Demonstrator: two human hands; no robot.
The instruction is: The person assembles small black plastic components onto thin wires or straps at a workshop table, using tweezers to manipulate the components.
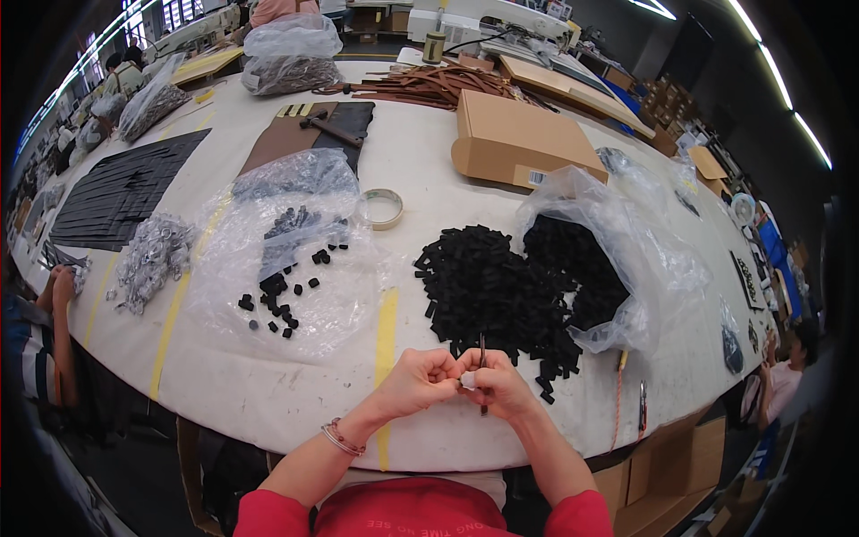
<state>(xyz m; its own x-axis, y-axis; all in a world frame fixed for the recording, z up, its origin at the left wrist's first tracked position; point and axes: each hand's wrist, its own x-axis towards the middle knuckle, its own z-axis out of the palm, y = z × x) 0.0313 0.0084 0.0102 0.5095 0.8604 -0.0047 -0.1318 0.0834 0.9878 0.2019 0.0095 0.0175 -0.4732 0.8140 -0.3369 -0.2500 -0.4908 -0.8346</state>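
Observation:
My left hand (pixel 419 382) and my right hand (pixel 503 387) meet fingertip to fingertip above the near edge of the table. A slim dark metal tool (pixel 483 347) is held upright in my right hand, its ends sticking out above and below the fingers. Something white covers the tip of my right thumb. Both hands pinch at a tiny dark piece, mostly hidden by the fingers. Just beyond them spreads a large heap of small black pieces (pixel 465 282), spilling from a clear plastic bag (pixel 640 295). To the left, small black cube-like pieces (pixel 276 286) lie on another plastic bag (pixel 331 309).
A tape roll (pixel 385 208), a cardboard box (pixel 528 134) and brown strips (pixel 438 87) lie farther back. A hammer (pixel 333 129) rests on dark sheets. At left are silvery pieces (pixel 152 259) and black strips (pixel 125 188). Another person's hands (pixel 61 285) work at the left edge.

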